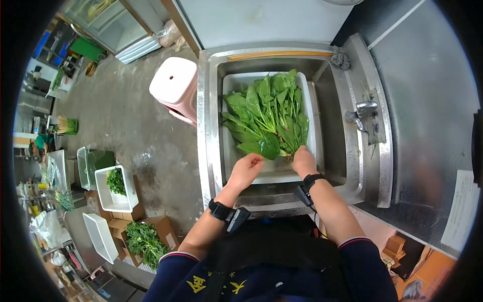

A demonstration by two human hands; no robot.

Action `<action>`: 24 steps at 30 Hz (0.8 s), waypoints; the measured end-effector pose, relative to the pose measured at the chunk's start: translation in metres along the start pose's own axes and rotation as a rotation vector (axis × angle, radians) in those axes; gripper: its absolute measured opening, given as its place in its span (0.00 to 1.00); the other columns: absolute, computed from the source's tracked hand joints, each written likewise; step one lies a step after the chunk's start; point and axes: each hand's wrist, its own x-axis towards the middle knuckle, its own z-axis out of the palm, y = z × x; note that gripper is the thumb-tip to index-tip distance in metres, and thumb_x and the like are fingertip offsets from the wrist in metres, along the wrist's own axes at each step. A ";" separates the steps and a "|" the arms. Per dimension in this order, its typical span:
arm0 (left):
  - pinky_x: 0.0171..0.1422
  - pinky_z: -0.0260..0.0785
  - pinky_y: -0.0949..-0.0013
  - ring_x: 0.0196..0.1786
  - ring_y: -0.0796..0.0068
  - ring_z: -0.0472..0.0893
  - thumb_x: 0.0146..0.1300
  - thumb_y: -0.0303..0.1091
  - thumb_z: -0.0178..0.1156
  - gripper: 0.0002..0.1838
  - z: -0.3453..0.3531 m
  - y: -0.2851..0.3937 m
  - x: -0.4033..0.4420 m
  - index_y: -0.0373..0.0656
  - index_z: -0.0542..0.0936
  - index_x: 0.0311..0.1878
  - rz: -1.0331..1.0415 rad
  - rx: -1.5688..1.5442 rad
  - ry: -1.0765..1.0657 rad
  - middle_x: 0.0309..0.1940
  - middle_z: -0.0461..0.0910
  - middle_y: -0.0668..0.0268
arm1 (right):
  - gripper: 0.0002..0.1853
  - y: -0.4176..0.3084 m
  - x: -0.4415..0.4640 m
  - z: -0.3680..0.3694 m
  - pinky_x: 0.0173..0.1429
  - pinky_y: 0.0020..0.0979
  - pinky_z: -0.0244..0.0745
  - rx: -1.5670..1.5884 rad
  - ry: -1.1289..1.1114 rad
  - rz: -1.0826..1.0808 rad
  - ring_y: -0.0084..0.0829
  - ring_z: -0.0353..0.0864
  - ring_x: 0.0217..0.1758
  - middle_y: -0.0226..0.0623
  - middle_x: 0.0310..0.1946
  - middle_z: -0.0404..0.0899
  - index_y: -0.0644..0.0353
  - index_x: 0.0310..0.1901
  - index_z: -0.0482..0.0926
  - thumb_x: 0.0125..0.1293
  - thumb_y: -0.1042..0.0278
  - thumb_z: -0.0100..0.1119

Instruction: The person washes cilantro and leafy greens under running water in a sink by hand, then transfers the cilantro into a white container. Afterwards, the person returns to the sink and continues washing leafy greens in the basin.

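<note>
A heap of leafy greens (266, 110) lies in a white tray (229, 171) set inside the metal sink (334, 126). Stems of the bunch point toward me at the heap's lower right. There my right hand (303, 161) is closed around the root ends of the greens. Just left of the stems, my left hand (246, 170) hovers over the tray's near left part, beside a broad leaf. Its fingers are curled together, and whatever they may hold is too small to make out.
A faucet (363, 113) stands right of the sink, with a scouring pad (340, 58) at its back corner and thin sticks (282, 54) along the back rim. Left is a pink stool (173, 83). Farther left are a white bin (118, 199) and boxed greens (146, 241).
</note>
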 end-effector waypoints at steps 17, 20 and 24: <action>0.43 0.70 0.64 0.39 0.59 0.79 0.56 0.35 0.55 0.14 0.041 0.012 -0.023 0.37 0.75 0.43 0.017 0.345 -0.045 0.35 0.79 0.54 | 0.08 0.013 0.013 -0.026 0.43 0.36 0.72 -0.703 -0.040 -1.264 0.35 0.78 0.44 0.31 0.34 0.80 0.53 0.32 0.81 0.51 0.72 0.52; 0.43 0.70 0.67 0.38 0.62 0.79 0.57 0.36 0.56 0.15 0.036 0.007 -0.030 0.37 0.75 0.44 -0.020 0.299 -0.009 0.34 0.79 0.55 | 0.08 0.012 0.023 -0.029 0.45 0.34 0.72 -0.915 -0.080 -1.130 0.32 0.76 0.45 0.29 0.35 0.79 0.52 0.33 0.81 0.50 0.70 0.54; 0.42 0.69 0.71 0.36 0.74 0.78 0.58 0.34 0.56 0.14 0.019 0.007 -0.025 0.35 0.75 0.45 -0.040 0.111 0.090 0.34 0.80 0.60 | 0.14 0.000 0.018 -0.103 0.49 0.31 0.70 -0.287 -0.442 -0.987 0.32 0.76 0.47 0.34 0.41 0.78 0.55 0.43 0.78 0.54 0.67 0.56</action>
